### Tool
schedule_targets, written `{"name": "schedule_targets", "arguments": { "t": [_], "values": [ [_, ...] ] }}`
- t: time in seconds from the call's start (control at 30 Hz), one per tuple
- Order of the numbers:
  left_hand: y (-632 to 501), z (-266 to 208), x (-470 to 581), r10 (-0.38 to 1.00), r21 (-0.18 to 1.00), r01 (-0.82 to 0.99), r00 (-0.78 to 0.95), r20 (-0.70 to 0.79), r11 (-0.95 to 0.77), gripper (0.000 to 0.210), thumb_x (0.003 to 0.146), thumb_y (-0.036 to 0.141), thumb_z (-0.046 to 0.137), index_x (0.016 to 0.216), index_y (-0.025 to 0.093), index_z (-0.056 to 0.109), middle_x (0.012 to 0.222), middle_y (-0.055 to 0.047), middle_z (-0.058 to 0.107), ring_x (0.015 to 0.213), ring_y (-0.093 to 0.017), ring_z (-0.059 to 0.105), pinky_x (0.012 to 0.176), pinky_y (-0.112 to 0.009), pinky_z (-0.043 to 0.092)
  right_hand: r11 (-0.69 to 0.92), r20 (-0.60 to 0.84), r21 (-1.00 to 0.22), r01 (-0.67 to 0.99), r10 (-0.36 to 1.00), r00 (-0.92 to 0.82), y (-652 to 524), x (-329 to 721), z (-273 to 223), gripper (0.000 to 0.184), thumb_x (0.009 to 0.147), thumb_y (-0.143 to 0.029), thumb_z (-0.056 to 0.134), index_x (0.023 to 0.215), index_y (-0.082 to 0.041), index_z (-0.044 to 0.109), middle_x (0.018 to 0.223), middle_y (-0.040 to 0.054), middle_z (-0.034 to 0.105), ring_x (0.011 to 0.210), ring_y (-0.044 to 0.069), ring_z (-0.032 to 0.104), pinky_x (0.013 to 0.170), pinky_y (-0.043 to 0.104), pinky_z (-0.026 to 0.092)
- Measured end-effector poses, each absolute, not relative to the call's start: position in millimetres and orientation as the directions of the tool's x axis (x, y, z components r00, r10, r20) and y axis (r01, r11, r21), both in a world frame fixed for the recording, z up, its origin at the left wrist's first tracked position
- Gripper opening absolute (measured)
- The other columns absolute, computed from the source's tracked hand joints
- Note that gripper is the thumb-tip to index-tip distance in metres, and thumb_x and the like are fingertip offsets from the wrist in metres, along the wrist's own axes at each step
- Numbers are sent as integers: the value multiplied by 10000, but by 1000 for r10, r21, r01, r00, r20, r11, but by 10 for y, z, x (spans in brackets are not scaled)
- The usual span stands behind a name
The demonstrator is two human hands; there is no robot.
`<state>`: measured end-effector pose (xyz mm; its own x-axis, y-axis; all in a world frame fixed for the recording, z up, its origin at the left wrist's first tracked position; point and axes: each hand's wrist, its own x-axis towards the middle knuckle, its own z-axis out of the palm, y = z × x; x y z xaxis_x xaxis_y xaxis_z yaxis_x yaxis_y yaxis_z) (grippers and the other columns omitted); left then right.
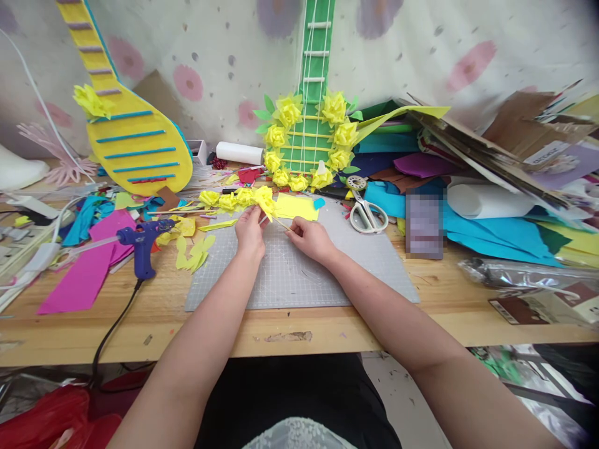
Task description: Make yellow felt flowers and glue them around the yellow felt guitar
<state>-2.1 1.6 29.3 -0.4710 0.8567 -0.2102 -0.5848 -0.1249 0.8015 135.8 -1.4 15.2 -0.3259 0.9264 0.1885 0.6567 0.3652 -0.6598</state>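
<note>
Your left hand (251,234) has its grip pinching a flower (264,201) at its lower edge, over the mat (281,287). Your right hand (307,238) has its grip pressed on a thin stick (282,224) slanting up toward the flower. More blooms (227,201) sit just left of it; the glue gun (144,246) stands farther left on the tabletop (224,340), the scissors (369,215) to your right.

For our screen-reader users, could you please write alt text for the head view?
The left hand holds a yellow flower, the right hand a thin stick, over a gray mat. A blue glue gun sits left, scissors right.
</note>
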Motion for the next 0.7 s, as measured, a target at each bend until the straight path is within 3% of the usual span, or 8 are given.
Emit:
{"name": "schedule_targets", "arguments": {
  "t": [0.07,0.13,0.23,0.37,0.53,0.7],
  "values": [
    [53,280,-104,822,809,-566,-529,-210,-157,91,665,196,629,726,151,579,723,14,598,627,-61,550,607,-186,416,365,183,-675,641,925,-334,21,1397,142,152,737,-289,549,638,-201,474,594,-23,548,542,110,448,539,248,299],
    [82,260,-163,799,819,-546,-565,-206,-175,104,663,209,623,738,156,576,722,18,586,614,-58,536,605,-190,418,299,172,-777,554,947,-271,70,1429,127,177,731,-321,554,630,-205,466,568,-26,531,522,109,442,528,252,315],
    [91,232,-158,816,843,-514,-550,-181,-160,122,653,224,624,738,155,569,713,17,575,599,-61,526,599,-197,420,115,84,-965,236,987,-138,142,1447,117,249,703,-426,573,650,-216,451,546,-37,506,473,100,427,492,254,353],
    [32,208,-13,901,901,-433,-405,-154,-41,134,634,227,646,713,147,574,709,2,586,597,-82,536,597,-224,428,-6,6,-994,-110,993,-114,178,1433,135,357,576,-492,674,647,-211,465,623,-36,517,563,98,498,581,265,441],
    [-63,213,123,968,949,-299,-189,-163,102,124,638,222,669,680,141,586,665,-6,596,594,-99,553,611,-246,448,-23,-10,-993,-115,993,-114,171,1413,104,365,547,-465,694,631,-196,462,711,-12,569,645,105,525,655,278,441],
    [-87,245,141,968,941,-298,-139,-211,162,103,675,192,660,664,136,574,619,-14,599,562,-105,569,615,-252,458,5,6,-1000,-13,996,-85,178,1407,46,355,573,-460,642,636,-199,410,859,31,606,696,119,545,645,283,446]
  ]
}}
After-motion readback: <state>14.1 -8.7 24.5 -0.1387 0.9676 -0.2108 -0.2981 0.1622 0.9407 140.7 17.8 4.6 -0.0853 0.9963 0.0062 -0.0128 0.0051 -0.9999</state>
